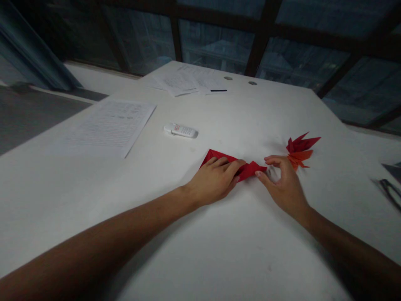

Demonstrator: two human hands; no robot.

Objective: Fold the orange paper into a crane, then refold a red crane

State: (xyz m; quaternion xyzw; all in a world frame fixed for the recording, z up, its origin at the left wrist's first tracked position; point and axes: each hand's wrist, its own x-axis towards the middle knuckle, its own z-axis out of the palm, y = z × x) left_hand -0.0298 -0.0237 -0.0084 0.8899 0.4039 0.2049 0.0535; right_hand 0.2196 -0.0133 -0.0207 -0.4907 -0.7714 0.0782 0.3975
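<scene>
A folded piece of red paper (249,170) lies on the white table, its narrow pointed end toward the right. My left hand (216,177) rests over its wider part and holds it against the table, fingers bent across it and thumb at the near edge. At the pointed end is my right hand (283,179). Its thumb touches the paper, while the index finger curves above the tip with a gap between. Just beyond my right hand sit a red folded paper piece (302,144) and an orange one (300,159) with pointed flaps, close together.
A white glue bottle (180,130) lies beyond my left hand. Printed sheets (109,125) are at the left, with more papers (188,79) at the back. Dark-handled scissors (390,192) appear partly at the right edge. Windows (216,46) stand behind the table (200,251).
</scene>
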